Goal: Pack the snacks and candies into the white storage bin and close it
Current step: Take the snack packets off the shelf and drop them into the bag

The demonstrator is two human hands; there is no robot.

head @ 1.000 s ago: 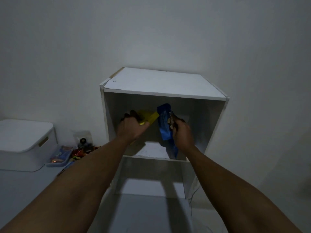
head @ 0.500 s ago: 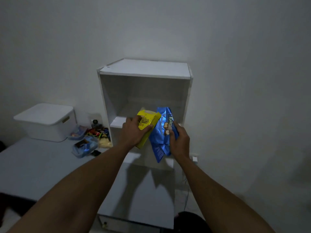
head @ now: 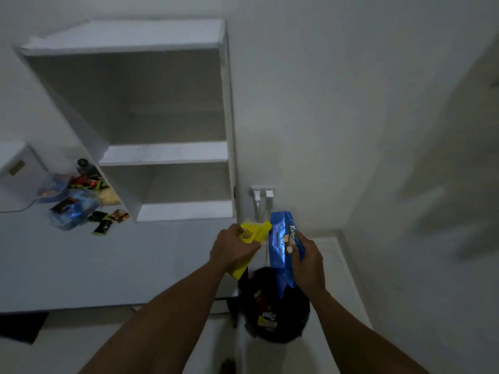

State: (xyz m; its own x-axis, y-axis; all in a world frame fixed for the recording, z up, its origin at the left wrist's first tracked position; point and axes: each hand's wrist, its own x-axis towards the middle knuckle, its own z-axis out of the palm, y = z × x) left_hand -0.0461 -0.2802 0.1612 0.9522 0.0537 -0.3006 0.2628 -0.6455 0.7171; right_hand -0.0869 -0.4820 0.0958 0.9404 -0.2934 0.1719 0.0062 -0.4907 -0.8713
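Pretty early on, I'd say: the left hand [head: 234,249] has its fingers [head: 249,247] wrapped round a yellow snack pack [head: 252,233] and the right hand [head: 307,261] grips a blue snack bag [head: 280,244], just beside each other. The white storage bin [head: 16,168] sits way off left of both hands with its lid on, and a pile of loose candies [head: 81,201] waits beside it, so basically all the packing is left.

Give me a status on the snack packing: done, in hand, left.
Done: the white open shelf unit looks bare. In hand: the left hand holds a yellow snack packet and the right hand holds a shiny blue snack bag, both off the desk's right end. Left: the loose pile of small candies on the desk needs packing, and the lidded white storage bin shows only at the left edge.
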